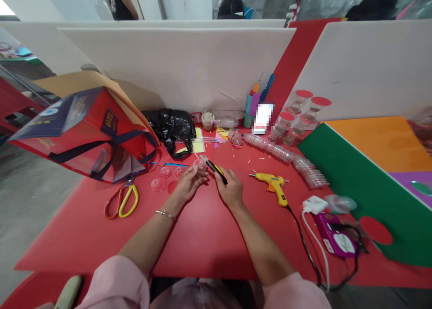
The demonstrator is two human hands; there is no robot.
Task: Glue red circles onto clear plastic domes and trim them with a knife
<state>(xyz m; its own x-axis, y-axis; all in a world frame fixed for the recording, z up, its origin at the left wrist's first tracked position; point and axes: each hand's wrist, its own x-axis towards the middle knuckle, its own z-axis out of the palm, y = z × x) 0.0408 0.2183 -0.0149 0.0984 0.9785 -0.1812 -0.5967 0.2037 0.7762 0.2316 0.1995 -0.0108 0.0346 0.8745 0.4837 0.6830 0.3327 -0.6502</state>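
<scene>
My left hand (189, 182) is closed on a small clear plastic cap (200, 164), pinched at the fingertips. In my right hand (230, 186) I grip a black and yellow utility knife (217, 170). Its blade end points up and left, right beside the cap; whether it touches the plastic I cannot tell. Several clear dome-shaped plastic caps (158, 184) lie on the red table just left of my left hand. Near them is a flat red disc (172, 186), partly hidden by that hand.
Scissors (122, 202) lie at the left by a red gift box (97, 138). A black plastic bag (173, 129) sits behind my hands. On the right are a yellow glue gun (274, 184), a row of stacked clear cups (286, 155), a purple power strip (334, 237) and a green board (364, 196).
</scene>
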